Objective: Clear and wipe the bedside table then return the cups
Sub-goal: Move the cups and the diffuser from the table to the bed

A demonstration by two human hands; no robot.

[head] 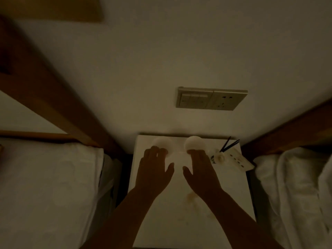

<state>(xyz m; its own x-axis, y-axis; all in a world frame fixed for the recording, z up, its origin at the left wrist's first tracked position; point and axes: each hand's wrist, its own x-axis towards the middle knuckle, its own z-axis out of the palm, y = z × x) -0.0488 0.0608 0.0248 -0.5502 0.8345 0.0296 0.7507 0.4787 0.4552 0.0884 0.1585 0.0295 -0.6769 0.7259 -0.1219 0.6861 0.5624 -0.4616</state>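
two pale cups stand at the back of the white worktop [179,223], close to the wall: the left cup [161,143] and the right cup [194,142], set apart from each other, each with one of the hands reaching up to it. the left hand [152,169] and the right hand [201,172] are both spread, fingers fairly straight and thumbs pointing to the middle, holding nothing. the fingertips lie at the near rims of the cups, and in this dim light i cannot tell whether they touch yet. i judge this the very start of the clearing step, with the wipe and the return of the cups not yet done.

to do it well i would curl each hand round the wall of its cup, low enough that it cannot tip, and lift straight up before drawing back, since i cannot see whether either cup holds liquid. the right hand needs more care: a small diffuser [218,157] with dark sticks stands just beside the right cup, with a white power strip [238,159] next to it at the worktop's right edge, and a wide swing of the wrist could knock the sticks over. both probably need to come off too. a brownish stain [190,196] shows on the worktop between the forearms, so i would give that patch firm passes when wiping.
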